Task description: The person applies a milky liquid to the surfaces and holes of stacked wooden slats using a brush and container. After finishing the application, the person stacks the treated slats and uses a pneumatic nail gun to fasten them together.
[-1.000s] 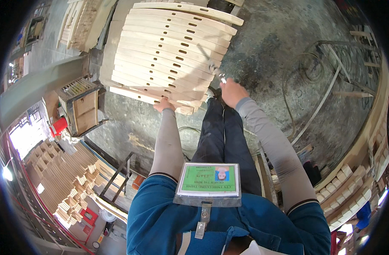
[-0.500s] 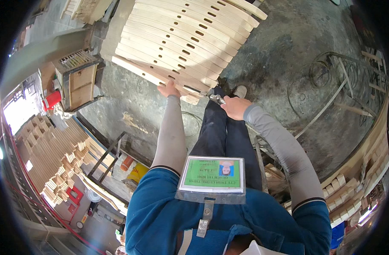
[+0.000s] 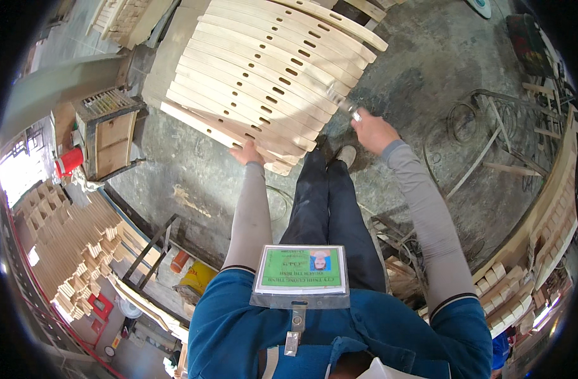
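Pale curved wooden slats (image 3: 257,82) lie side by side in a row, each with two small oval slots. My left hand (image 3: 246,153) is closed around the nearest slat (image 3: 203,127), which sits slightly askew from the others. Out to the right, my right hand (image 3: 373,131) is wrapped around a silvery hand tool (image 3: 346,103). Its front end reaches over the right ends of the slats and is smeared by motion, so its exact kind cannot be made out.
A wooden crate-like stand (image 3: 115,136) and a red container (image 3: 69,162) are at the left. Stacked wooden pieces (image 3: 74,237) fill the lower left. Metal frames and coiled hose (image 3: 462,120) lie on the concrete floor at the right. My shoe (image 3: 346,155) is below the slats.
My right hand has swung up and to the right with the tool, away from the nearest slat's end. My left hand stays on that slat, slightly lower in view.
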Demonstrator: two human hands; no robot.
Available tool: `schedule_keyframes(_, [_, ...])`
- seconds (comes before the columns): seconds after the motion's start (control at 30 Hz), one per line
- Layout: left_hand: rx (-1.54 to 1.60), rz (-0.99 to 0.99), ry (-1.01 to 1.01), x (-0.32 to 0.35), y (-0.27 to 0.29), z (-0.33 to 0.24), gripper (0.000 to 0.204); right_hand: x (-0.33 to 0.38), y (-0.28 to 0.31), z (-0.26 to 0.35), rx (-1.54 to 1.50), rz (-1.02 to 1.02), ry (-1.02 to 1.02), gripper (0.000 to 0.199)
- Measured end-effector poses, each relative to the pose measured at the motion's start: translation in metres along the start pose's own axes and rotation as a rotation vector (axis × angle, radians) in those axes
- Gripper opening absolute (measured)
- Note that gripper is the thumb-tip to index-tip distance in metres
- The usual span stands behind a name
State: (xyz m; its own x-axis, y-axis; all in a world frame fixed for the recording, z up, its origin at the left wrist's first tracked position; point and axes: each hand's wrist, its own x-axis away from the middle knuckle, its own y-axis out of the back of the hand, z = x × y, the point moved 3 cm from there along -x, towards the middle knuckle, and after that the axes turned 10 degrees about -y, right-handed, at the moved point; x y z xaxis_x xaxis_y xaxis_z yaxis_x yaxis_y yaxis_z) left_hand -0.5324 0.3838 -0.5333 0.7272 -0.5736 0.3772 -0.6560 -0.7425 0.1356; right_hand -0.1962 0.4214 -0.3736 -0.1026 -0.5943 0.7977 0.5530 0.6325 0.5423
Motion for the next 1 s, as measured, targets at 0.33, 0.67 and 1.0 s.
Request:
schedule_keyframes(0.33, [0.017, -0.060, 0.005, -0.001, -0.006, -0.002, 0.083, -0.005, 0.026, -0.016, 0.061, 0.074, 0.061, 0.029])
schedule_keyframes(0.67, [0.006, -0.068, -0.022, 0.010, -0.014, -0.017, 0.057, -0.073, 0.123, -0.032, -0.374, -0.073, -0.151, 0.023])
schedule_keyframes(1.0, [-0.019, -0.050, -0.003, 0.006, -0.017, -0.005, 0.066, 0.015, -0.005, -0.004, 0.377, 0.422, 0.216, 0.034])
